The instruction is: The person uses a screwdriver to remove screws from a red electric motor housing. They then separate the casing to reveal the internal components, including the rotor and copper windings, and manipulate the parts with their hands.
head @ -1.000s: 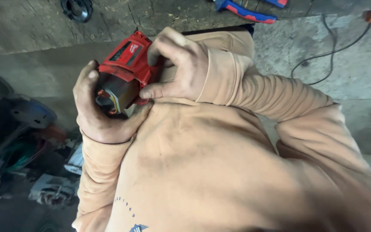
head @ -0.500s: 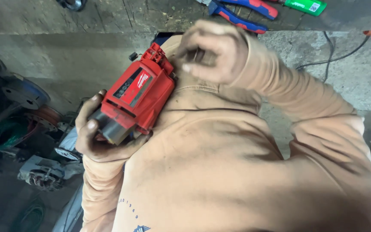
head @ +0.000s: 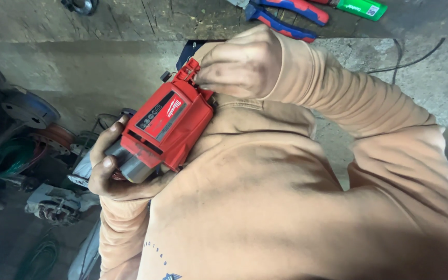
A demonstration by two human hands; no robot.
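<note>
Both hands grip a red power-tool housing held against the chest.

Left hand (head: 112, 173) is closed under the lower end of the red housing (head: 164, 127), fingers wrapped around its grey cylindrical end (head: 130, 165). Right hand (head: 239, 65) is closed on the upper end, fingertips pinching the red plastic tab there. Behind, on the worktop (head: 130, 21), lie blue-and-red pliers (head: 286, 15). Motor parts (head: 53, 202) sit on the floor at left.
</note>
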